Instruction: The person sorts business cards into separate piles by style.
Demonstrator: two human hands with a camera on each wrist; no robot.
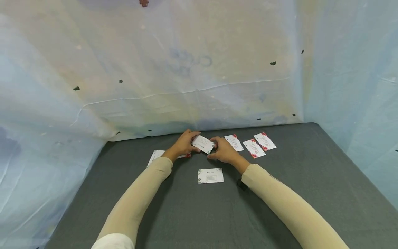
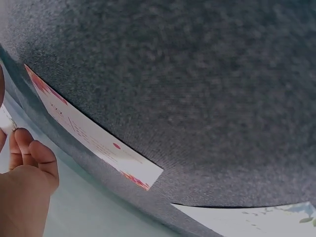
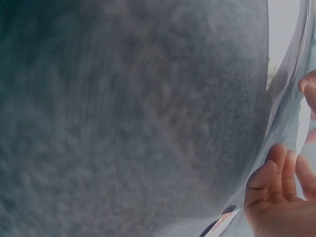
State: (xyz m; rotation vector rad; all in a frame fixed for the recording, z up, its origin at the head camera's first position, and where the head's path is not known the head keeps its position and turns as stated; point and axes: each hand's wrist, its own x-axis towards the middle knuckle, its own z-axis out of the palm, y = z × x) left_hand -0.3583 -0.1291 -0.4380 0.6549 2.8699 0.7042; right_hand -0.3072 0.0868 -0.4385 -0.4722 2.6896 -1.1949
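Note:
Over the far middle of the table, a white card [image 1: 203, 144] with small dark print is held tilted between both hands. My left hand [image 1: 184, 142] pinches its left end, and my right hand [image 1: 226, 150] grips its right end. A white card with a red floral edge [image 2: 94, 128] lies below my left hand, partly hidden by it in the head view. Beside that one lies a white card with grey-green leaves [image 2: 256, 219]. Another leaf-cornered white card [image 1: 210, 176] lies flat on the table, nearer than both hands.
Three white cards with red flowers lie right of my right hand: one card [image 1: 234, 142], a second card [image 1: 254, 148] and a third card [image 1: 265, 141]. The dark grey table [image 1: 199, 214] ends at a pale cloth backdrop [image 1: 186, 69], with more cloth at the sides.

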